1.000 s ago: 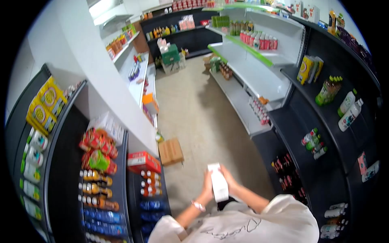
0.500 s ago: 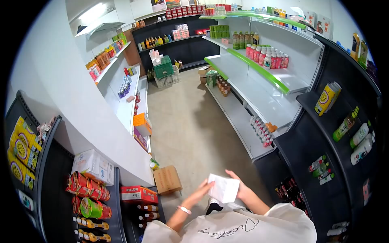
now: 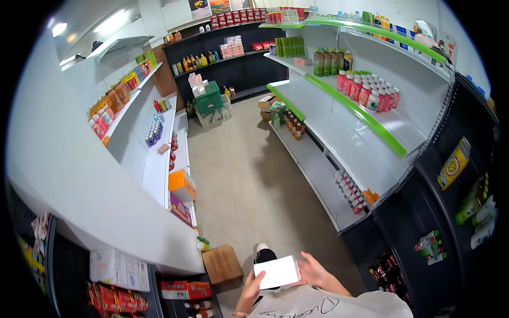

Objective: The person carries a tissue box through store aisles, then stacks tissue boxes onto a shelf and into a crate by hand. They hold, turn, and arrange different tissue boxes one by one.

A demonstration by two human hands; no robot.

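Left hand [image 3: 252, 286] grips box [image 3: 277, 272]; right hand [image 3: 315, 272] at its right end (grip: I can't tell). I'd support both ends.

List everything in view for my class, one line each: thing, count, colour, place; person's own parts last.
White box: 1, white, held low in front
Cardboard box: 1, brown, floor, near
Crates: 2, green and white, floor, far
Orange box: 1, orange, left white shelving
Pink bottles: many, mostly pink, right white shelving
Yellow packet: at least 1, yellow, right black shelving
Other goods: many, mixed colours, across shelves
Shirt: 1, off-white, bottom edge
Left hand: 1, white box's left end
Right hand: 1, white box's right end
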